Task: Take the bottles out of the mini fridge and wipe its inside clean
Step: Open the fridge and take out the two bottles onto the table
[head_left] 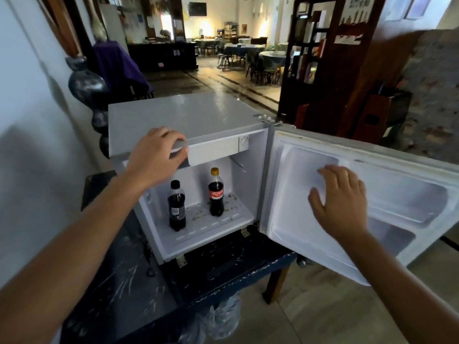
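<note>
Mini fridge point(188, 115) on scuffed dark table point(129, 289), dining hall behind

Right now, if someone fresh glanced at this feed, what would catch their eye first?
The open mini fridge on the dark table, its door swung wide to the right with the right hand flat on its inner liner. Inside stand two dark cola bottles, the black-capped bottle front left, the yellow-capped bottle behind, on a brown-spotted floor. The left hand rests at the fridge's top front edge.

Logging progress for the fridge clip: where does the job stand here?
Done: the fridge door is swung open, right hand flat on its inner liner. In hand: the left hand rests on the fridge's top front edge, holding nothing. Left: both cola bottles stand inside, brown specks dot the fridge floor, no cloth visible.
</note>
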